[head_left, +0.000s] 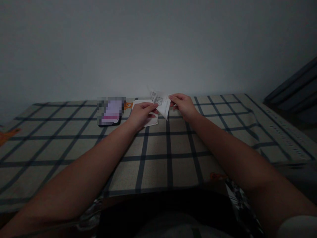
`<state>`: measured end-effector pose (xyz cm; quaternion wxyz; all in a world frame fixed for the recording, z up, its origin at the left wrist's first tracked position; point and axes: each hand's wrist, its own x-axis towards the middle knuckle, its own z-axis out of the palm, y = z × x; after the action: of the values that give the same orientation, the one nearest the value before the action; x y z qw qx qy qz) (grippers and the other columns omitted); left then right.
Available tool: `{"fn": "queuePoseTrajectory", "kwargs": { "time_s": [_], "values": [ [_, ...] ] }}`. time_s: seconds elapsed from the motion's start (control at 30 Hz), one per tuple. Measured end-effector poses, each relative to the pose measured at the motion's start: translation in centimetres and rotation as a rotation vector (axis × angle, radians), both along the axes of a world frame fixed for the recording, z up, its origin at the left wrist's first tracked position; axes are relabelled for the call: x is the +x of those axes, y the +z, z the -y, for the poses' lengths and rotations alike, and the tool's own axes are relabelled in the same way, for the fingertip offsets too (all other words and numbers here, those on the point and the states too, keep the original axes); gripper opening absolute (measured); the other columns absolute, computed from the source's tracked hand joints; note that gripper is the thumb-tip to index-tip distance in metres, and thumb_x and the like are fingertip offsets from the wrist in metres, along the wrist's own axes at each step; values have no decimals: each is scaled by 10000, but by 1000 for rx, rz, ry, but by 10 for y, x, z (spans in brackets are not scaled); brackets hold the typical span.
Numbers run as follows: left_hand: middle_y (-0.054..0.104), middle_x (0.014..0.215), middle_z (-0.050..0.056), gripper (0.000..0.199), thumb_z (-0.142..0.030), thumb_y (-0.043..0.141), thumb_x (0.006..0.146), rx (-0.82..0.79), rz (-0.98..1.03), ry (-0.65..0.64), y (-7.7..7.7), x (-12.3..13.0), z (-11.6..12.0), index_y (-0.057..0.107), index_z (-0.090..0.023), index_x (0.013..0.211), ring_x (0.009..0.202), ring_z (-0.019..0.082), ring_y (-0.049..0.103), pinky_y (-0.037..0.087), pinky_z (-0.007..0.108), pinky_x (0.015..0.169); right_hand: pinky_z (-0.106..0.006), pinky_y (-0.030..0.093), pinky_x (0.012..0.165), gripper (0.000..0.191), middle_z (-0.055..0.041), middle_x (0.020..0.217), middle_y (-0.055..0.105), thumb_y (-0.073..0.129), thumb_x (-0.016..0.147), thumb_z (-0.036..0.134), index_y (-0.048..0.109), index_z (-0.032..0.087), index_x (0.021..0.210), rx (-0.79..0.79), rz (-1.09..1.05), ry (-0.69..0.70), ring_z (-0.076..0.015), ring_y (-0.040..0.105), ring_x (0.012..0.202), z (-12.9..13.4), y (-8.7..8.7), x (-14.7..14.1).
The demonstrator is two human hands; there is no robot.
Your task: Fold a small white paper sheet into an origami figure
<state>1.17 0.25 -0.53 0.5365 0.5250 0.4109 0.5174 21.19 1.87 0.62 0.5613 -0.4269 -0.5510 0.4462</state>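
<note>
A thin white printed sheet (162, 104), with dark line drawings or print on it, is held up at a tilt between my two hands. My left hand (142, 114) pinches its left edge between thumb and fingers. On the opposite edge, the thumb and fingers of my right hand (183, 105) are closed in a pinch. Flat on the table beneath my left hand lies a white paper item (151, 122), partly covered by that hand and the sheet; whether it is a pad or folded paper I cannot tell.
A phone (112, 112) with a lit, blurred-out screen lies left of my hands. The table wears a checked cloth (156, 158) with dark blue lines and orange bear figures. A plain wall (158, 43) rises behind it. Dark striped fabric (294, 82) is at far right.
</note>
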Motion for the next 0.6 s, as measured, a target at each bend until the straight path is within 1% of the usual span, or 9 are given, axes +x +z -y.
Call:
{"fn": "queuePoseTrajectory", "kwargs": {
  "time_s": [0.1, 0.2, 0.33, 0.43, 0.53, 0.6],
  "values": [
    [699, 725, 36, 408, -483, 933, 605, -6, 26, 1, 0, 0, -1, 743, -146, 732, 662, 114, 625, 493, 211, 578, -222, 440, 576, 194, 2, 711, 659, 732, 900, 339, 695, 178, 799, -1, 27, -13, -96, 588, 643, 0, 1, 0],
    [693, 728, 28, 405, -480, 933, 610, 7, 41, 23, 2, 1, -1, 760, -155, 777, 656, 108, 607, 473, 203, 564, -225, 444, 589, 185, -3, 741, 673, 734, 901, 354, 708, 181, 843, -18, 42, -40, -99, 596, 663, 0, 1, 1],
    [665, 692, 32, 366, -451, 917, 619, 25, 41, 75, 4, 1, 1, 731, -147, 703, 631, 103, 581, 441, 199, 538, -225, 447, 591, 169, -6, 733, 669, 720, 911, 341, 713, 187, 840, -14, 57, -34, -103, 595, 664, 0, 0, 1],
    [653, 683, 31, 309, -398, 882, 627, 13, 53, 82, 5, 1, 2, 706, -148, 673, 626, 112, 585, 445, 206, 528, -221, 445, 586, 177, -4, 724, 664, 710, 914, 337, 707, 184, 824, -8, 64, -25, -100, 590, 658, 0, -1, 0],
    [651, 703, 21, 284, -389, 859, 639, 7, 80, 75, 5, 1, 2, 712, -154, 700, 638, 117, 593, 462, 210, 530, -216, 441, 582, 182, -3, 726, 666, 712, 908, 332, 698, 180, 808, -6, 64, -12, -98, 589, 656, 0, -1, -1],
    [658, 720, 18, 308, -416, 872, 641, 17, 79, 77, 4, 1, 0, 729, -157, 730, 641, 112, 588, 453, 204, 529, -217, 436, 578, 183, -3, 725, 666, 714, 906, 331, 698, 180, 804, -6, 65, -7, -99, 588, 654, 0, 0, 0]
  ]
}}
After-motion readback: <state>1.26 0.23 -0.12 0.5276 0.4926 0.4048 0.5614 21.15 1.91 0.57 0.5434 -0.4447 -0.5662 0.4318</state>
